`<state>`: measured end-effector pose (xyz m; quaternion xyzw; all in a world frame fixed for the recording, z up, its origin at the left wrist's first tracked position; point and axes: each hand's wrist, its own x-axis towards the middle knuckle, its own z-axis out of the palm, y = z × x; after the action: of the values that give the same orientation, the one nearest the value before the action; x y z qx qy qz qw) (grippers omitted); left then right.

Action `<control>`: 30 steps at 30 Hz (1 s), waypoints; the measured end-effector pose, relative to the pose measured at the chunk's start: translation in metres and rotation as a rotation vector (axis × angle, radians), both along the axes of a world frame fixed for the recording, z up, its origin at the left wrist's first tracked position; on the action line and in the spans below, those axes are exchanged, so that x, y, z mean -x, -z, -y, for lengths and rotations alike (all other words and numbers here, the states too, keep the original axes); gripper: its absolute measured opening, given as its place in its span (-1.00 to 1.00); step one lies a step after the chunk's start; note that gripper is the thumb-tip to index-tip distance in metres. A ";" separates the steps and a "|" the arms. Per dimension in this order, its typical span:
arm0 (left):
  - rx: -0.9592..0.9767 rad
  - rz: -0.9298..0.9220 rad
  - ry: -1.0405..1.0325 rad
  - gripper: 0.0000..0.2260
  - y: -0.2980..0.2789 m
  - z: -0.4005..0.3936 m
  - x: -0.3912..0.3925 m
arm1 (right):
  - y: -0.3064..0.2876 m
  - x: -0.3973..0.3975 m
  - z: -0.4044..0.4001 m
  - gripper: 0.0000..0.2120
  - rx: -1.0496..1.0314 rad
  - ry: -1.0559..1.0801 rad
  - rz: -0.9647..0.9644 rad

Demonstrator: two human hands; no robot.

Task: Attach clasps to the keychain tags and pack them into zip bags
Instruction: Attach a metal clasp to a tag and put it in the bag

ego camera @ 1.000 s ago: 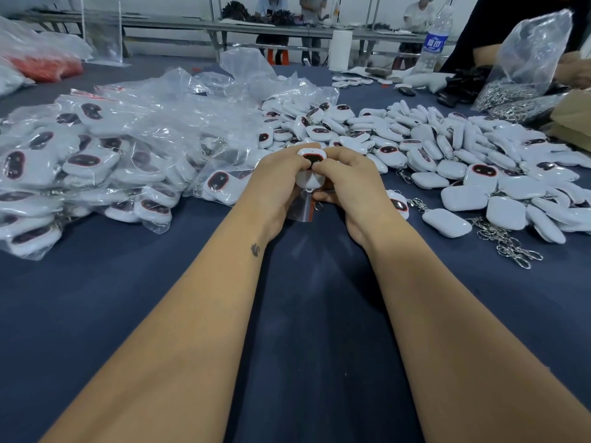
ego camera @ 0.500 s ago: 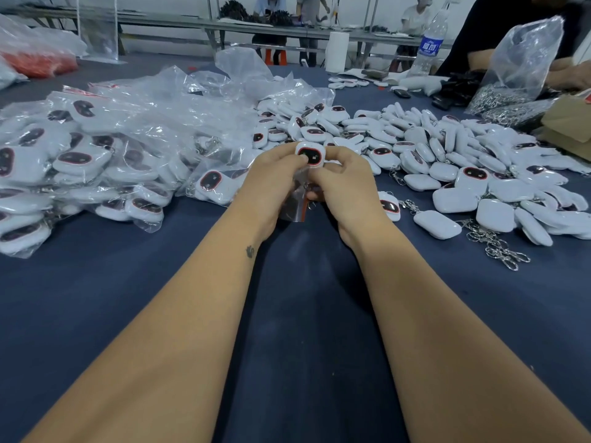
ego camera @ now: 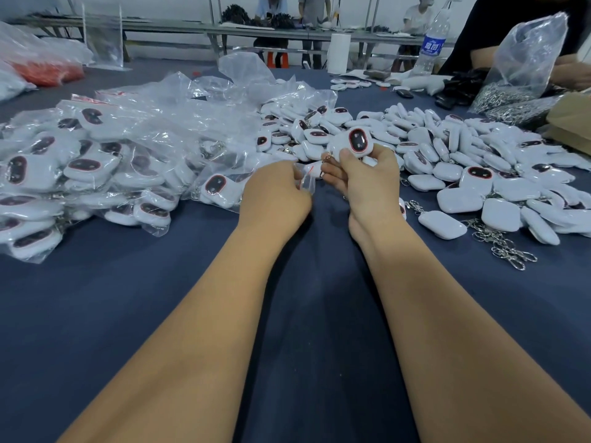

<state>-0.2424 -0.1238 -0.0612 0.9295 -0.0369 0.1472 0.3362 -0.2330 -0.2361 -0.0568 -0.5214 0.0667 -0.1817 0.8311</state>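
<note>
My right hand (ego camera: 367,177) grips a white keychain tag (ego camera: 355,142) with a dark, red-rimmed oval face, raised above the blue table; a small metal clasp (ego camera: 327,158) shows at its lower left. My left hand (ego camera: 275,196) pinches a small clear zip bag (ego camera: 305,182) just left of and below the tag. Loose white tags (ego camera: 463,161) are heaped to the right. Bagged tags (ego camera: 96,167) are piled on the left.
Loose metal clasps (ego camera: 508,251) lie at the right near the tag heap. A clear bag of clasps (ego camera: 524,65), a water bottle (ego camera: 431,46) and another person's arm (ego camera: 479,59) are at the far right. The blue table (ego camera: 160,298) extends toward me.
My hands have come apart: the right one lifted the tag up and to the right, out from between both hands, while the left one kept the zip bag lower.
</note>
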 end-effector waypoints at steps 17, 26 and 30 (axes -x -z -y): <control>0.932 0.049 -0.046 -0.80 -0.017 -0.016 -0.004 | 0.002 0.012 -0.011 -0.82 0.446 -0.201 0.091; 0.811 0.334 -0.007 -0.77 -0.021 -0.013 -0.001 | 0.005 0.011 -0.017 -0.87 0.844 0.002 0.157; 0.844 0.388 -0.101 -0.78 -0.022 -0.014 -0.002 | -0.002 0.016 -0.013 -0.88 0.599 0.092 0.155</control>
<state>-0.2406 -0.1098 -0.0396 0.6675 0.0093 0.3365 0.6642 -0.2488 -0.2228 -0.0549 -0.7239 -0.0300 -0.2700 0.6341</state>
